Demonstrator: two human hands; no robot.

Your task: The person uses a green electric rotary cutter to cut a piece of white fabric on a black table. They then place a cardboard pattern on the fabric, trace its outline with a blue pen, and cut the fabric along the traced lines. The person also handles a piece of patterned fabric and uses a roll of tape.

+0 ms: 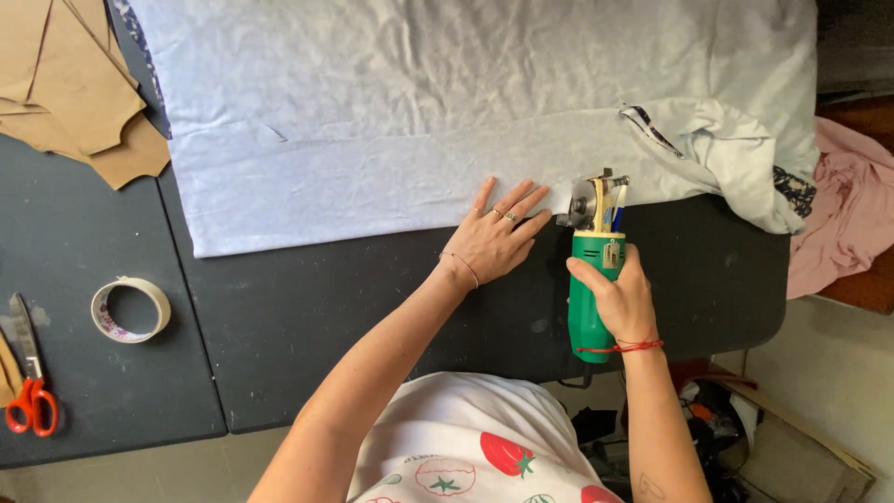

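Note:
A wide sheet of pale blue-white fabric (391,112) lies spread over a dark table (307,307). My left hand (495,235) rests flat on the fabric's near edge, fingers spread, rings on two of them. My right hand (619,296) grips a green electric rotary fabric cutter (593,279). The cutter's round blade (583,203) sits at the fabric's near edge, just right of my left fingertips. A red string circles my right wrist.
Brown paper pattern pieces (70,84) lie at the far left. A roll of tape (130,309) and red-handled scissors (30,382) sit on the left table. Bunched fabric (736,154) and pink cloth (843,214) lie at the right. Clutter sits on the floor at lower right.

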